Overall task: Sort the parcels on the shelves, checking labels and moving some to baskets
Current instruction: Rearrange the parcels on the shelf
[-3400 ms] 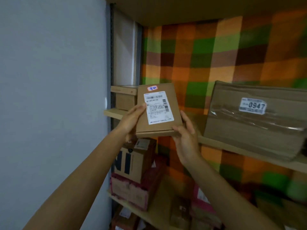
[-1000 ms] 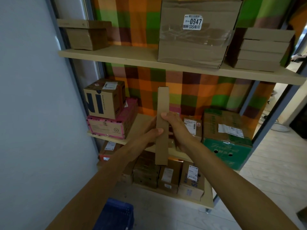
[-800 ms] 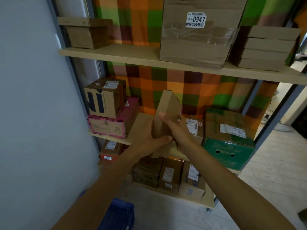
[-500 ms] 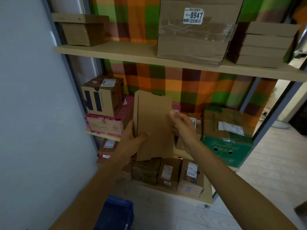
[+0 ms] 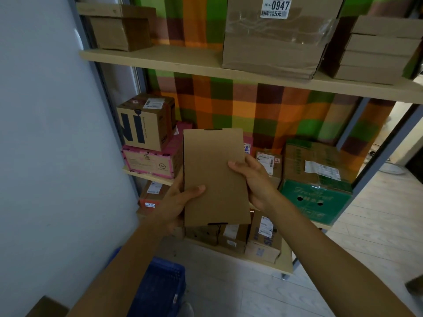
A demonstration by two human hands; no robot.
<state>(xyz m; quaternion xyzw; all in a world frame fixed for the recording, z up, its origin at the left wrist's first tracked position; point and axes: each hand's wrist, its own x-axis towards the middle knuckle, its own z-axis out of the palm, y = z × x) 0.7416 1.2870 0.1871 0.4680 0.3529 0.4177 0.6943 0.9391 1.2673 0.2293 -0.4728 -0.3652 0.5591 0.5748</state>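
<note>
A flat brown cardboard parcel (image 5: 214,175) is held upright in front of the middle shelf, its plain unlabelled face towards me. My left hand (image 5: 177,202) grips its lower left edge, thumb across the front. My right hand (image 5: 253,177) holds its right edge, thumb on the front and fingers behind. A blue basket (image 5: 160,289) stands on the floor below my left forearm.
The top shelf (image 5: 183,62) carries a small brown box (image 5: 121,28), a big box labelled 0947 (image 5: 274,40) and stacked flat boxes (image 5: 375,49). Lower shelves hold a black-striped box (image 5: 146,122), a pink box (image 5: 151,162), a green box (image 5: 315,179) and several small parcels. A white wall is at the left.
The parcel came down from the top shelf and was turned over; its labelled face is now away from me. Over the last second it swung from edge-on to flat-on.
</note>
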